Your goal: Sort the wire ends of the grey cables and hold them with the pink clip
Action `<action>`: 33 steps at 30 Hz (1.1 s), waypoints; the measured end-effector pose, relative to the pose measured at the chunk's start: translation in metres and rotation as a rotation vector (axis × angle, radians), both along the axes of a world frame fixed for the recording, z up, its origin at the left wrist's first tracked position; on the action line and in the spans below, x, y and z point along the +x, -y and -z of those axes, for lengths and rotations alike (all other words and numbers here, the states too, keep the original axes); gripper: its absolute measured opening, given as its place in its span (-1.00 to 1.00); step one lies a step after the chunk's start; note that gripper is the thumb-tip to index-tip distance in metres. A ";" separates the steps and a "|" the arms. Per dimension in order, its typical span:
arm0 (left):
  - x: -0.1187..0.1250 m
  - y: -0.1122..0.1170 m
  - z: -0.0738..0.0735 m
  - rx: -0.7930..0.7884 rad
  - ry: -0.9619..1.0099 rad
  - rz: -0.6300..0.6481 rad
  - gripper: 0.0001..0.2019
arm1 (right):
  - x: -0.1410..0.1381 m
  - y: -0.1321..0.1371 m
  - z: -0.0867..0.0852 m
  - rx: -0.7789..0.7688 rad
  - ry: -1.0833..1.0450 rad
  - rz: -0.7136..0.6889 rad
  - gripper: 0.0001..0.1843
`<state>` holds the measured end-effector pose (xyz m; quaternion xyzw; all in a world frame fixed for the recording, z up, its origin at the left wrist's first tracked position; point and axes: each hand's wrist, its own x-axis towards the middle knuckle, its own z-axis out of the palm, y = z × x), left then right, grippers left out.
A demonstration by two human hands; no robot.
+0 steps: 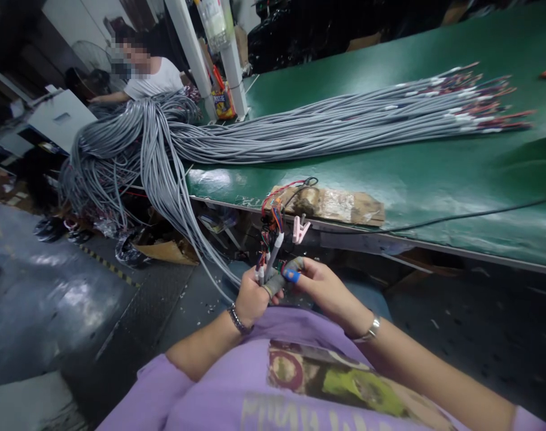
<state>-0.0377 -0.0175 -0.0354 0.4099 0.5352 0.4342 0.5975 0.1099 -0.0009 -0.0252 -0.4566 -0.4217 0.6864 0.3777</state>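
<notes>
My left hand [254, 295] is closed around the ends of several grey cables [196, 239], with tape wrapped on a finger. Thin coloured wires [277, 216] fan out of the white-sleeved cable ends just above that fist. Close beside it, my right hand [318, 284] pinches near the wire ends; blue and grey tape covers its thumb and finger. What sits between those fingertips is too small to make out. A pink clothespin [300, 229] stands at the table edge in front of my hands, by a wooden board [345, 206] with a brownish lump on it.
A long bundle of grey cables [277, 137] lies across the green table [457, 197], and more hang in a heap [106, 143] over its left end. A black cord [452, 221] runs along the right. Behind the heap is a person in white [158, 78], near white posts [232, 66].
</notes>
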 end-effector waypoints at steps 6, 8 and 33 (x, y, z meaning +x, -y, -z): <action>0.000 0.000 0.003 0.020 -0.022 -0.030 -0.56 | -0.004 0.007 0.003 -0.062 -0.093 0.045 -0.47; 0.001 0.000 0.002 0.028 -0.017 -0.042 -0.56 | -0.004 0.008 0.005 -0.075 -0.116 0.065 -0.49; -0.001 0.003 0.002 -0.020 -0.061 -0.017 -0.56 | -0.007 0.001 0.012 -0.117 -0.161 0.210 -0.59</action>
